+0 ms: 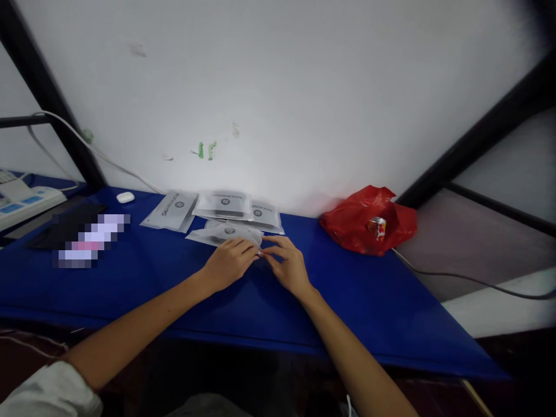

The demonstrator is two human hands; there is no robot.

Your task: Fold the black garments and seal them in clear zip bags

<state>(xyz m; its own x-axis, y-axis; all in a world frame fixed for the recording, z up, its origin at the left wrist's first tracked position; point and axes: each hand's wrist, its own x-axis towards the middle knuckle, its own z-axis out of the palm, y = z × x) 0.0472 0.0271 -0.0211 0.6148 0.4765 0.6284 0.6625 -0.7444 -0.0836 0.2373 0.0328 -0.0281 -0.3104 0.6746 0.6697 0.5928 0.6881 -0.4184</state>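
Note:
A frosted white zip bag (211, 235) with a dark round logo lies tilted on the blue table, its near right corner between my hands. My left hand (229, 263) has its fingers closed over the front edge of this bag. At the same corner my right hand (289, 265) pinches the bag's edge with thumb and fingertips, close to the left fingertips. A small pale piece shows between the fingers; it may be the zip slider, too small to tell. Behind it lie more frosted bags: one on the left (171, 212), a stack in the middle (223, 205) and one partly covered (270, 216).
The blue table (356, 307) meets a white wall (278, 104). On the right sits a crumpled red plastic bag (356, 223) with a small shiny packet (377, 227). To the left are a white case (125, 197), a blurred-out item (93, 240) and a power strip (32, 202).

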